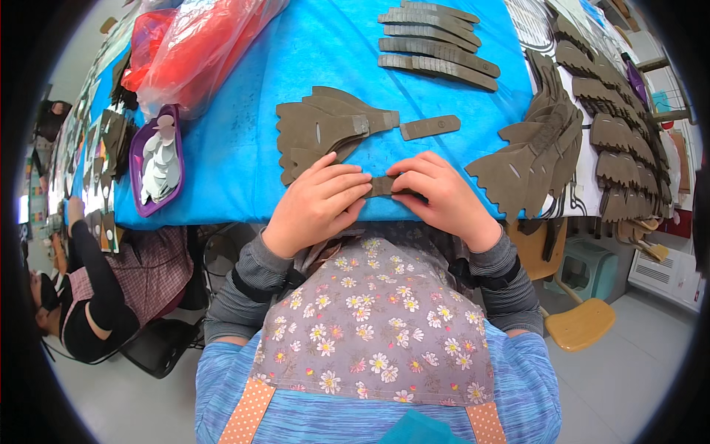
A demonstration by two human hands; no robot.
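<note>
On the near edge of the blue-covered table, a dark brown flat piece (pixel 381 186) shows between my two hands, most of it hidden under my fingers. My left hand (pixel 318 201) presses on it with the fingers close together. Its right part is pinched by my right hand (pixel 442 198), thumb and fingers bent. Just beyond my hands lies a fanned pile of scalloped brown pieces (pixel 325 122) with narrow tabs. One loose brown strip (pixel 430 127) with a rounded end is beside the tabs, touched by neither hand.
Rows of brown strips (pixel 440 48) lie at the back. Stacked scalloped pieces (pixel 536 144) sit at right, and more rows (pixel 621 140) lie beyond. To the left are a purple tray (pixel 134 159) of pale discs and a red plastic bag (pixel 196 55). Another person (pixel 100 296) works at far left.
</note>
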